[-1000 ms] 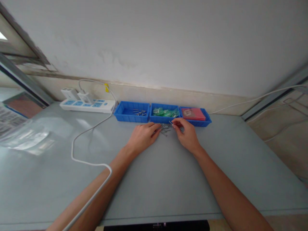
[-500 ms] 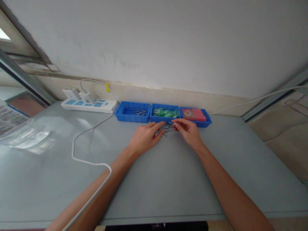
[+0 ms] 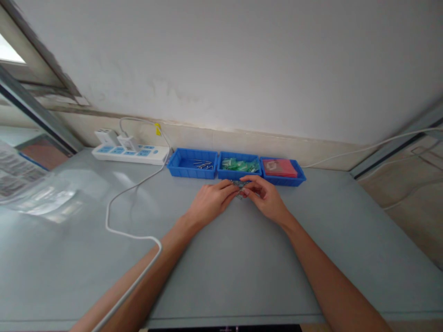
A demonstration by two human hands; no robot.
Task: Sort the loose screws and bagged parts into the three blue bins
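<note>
A small pile of thin metal screws (image 3: 239,184) lies on the table just in front of the middle blue bin, partly hidden by my fingers. My left hand (image 3: 212,200) is at the pile's left side, its fingers and thumb drawn together over some of the screws. From the right, my right hand (image 3: 266,198) pinches at the same pile, thumb and fingertips almost touching the left fingertips. Similar screws (image 3: 204,164) lie loose in the left blue bin (image 3: 192,173). Green-and-clear small packets (image 3: 239,164) fill the middle blue bin (image 3: 228,175).
The right blue bin (image 3: 289,181) holds red flat packets (image 3: 282,168). At the back left is a white power strip (image 3: 129,157) with plugged-in adapters. A white cable (image 3: 131,235) crosses the table over my left forearm. A clear plastic bag (image 3: 44,198) lies far left.
My right hand has moved left and slightly down from beside the pile, where it held a screw up, to meet the left fingertips. My left thumb and fingers have closed together. The view has shifted slightly.
</note>
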